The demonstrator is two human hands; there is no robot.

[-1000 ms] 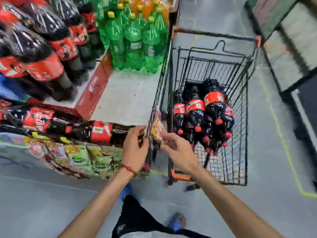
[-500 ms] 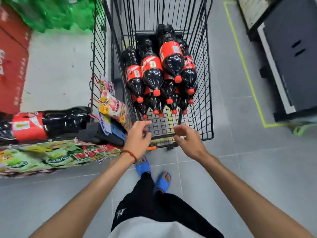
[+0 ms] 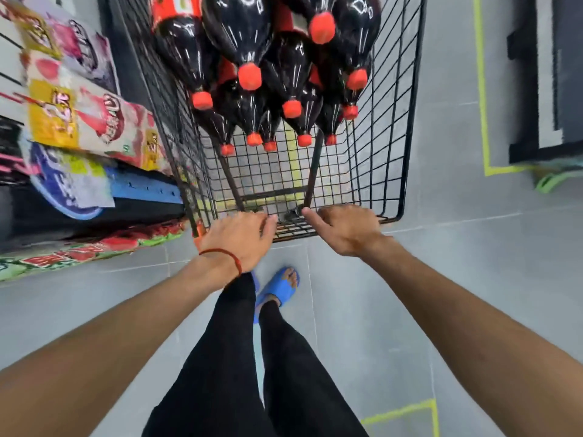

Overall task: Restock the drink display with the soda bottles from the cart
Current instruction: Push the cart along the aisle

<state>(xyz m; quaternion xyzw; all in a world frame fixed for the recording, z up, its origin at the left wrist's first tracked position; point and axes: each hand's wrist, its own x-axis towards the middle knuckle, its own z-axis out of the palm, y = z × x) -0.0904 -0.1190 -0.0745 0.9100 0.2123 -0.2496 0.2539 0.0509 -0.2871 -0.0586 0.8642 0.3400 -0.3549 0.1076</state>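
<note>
Curling fingers over the cart's [image 3: 378, 137] near rim, the left hand [image 3: 239, 238] and right hand [image 3: 347, 228] both gripped it, soda bottles [image 3: 239, 26] piled inside.

Snack packets [image 3: 79, 111] — blurred, perhaps sweets — grey floor [image 3: 441, 279].

Nothing here reads clearly: the print on the hanging snack packets [image 3: 79, 111] is smeared, and the soda bottles' [image 3: 243, 36] red labels are cut off at the top.
</note>
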